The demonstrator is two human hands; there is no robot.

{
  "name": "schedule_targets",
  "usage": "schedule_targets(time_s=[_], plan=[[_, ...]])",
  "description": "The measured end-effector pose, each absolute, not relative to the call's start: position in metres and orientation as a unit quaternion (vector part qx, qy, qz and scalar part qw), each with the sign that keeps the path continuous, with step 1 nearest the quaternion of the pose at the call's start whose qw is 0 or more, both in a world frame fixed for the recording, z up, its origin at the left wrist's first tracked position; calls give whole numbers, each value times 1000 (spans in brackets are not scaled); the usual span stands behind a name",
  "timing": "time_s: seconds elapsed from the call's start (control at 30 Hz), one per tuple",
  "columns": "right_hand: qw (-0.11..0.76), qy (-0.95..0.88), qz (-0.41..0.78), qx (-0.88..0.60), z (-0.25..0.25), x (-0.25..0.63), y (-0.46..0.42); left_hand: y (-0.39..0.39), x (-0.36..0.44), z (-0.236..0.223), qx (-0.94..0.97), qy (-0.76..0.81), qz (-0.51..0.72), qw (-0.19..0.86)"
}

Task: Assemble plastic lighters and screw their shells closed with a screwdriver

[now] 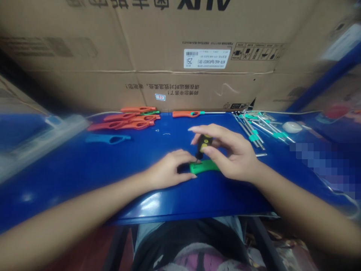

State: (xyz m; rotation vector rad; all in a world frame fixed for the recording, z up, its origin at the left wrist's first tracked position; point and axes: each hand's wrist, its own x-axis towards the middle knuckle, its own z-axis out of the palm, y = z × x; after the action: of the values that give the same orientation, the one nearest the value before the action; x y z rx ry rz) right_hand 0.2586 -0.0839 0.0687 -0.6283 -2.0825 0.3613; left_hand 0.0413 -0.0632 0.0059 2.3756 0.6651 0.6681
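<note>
On the blue tabletop in front of me lies a green lighter handle (207, 166). Thumb and fingers of my left hand (170, 169) grip its left end from both sides. My right hand (234, 152) is closed around a short black and yellow screwdriver (205, 145), held upright with its thin shaft pointing down at the green handle's left part. Whether the tip sits in a screw is too small to tell. The right part of the green handle passes behind my right thumb and palm.
Several orange lighter handles (129, 122) and a blue one (108, 139) lie at the back left. An orange lighter with a metal tube (186, 113) rests before the cardboard wall (158, 45). Metal tubes with teal parts (255, 131) are at the right, beside a white round object (292, 127).
</note>
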Motion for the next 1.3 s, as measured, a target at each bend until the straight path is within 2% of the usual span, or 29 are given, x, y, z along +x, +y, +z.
schedule_targets(time_s=[0.13,0.33,0.5,0.7,0.87,1.07,1.2,1.3], plan=[[482,-845,20,-233,70,261,-83,-63,41,6,891,251,251,283],[461,-840,142,-247,71,261,-84,-63,41,6,890,251,243,292],[499,-836,-11,-228,69,260,-82,-63,41,4,890,251,252,285],[455,-846,138,-242,68,257,-84,-63,40,5,890,247,249,291],[477,-848,19,-231,67,260,-81,-63,40,5,889,251,252,289],[440,-843,181,-251,71,260,-82,-64,41,9,889,257,238,294],[465,-846,63,-252,74,261,-80,-63,41,7,890,256,240,290],[451,-853,-21,-263,75,263,-80,-62,41,5,891,250,251,284]])
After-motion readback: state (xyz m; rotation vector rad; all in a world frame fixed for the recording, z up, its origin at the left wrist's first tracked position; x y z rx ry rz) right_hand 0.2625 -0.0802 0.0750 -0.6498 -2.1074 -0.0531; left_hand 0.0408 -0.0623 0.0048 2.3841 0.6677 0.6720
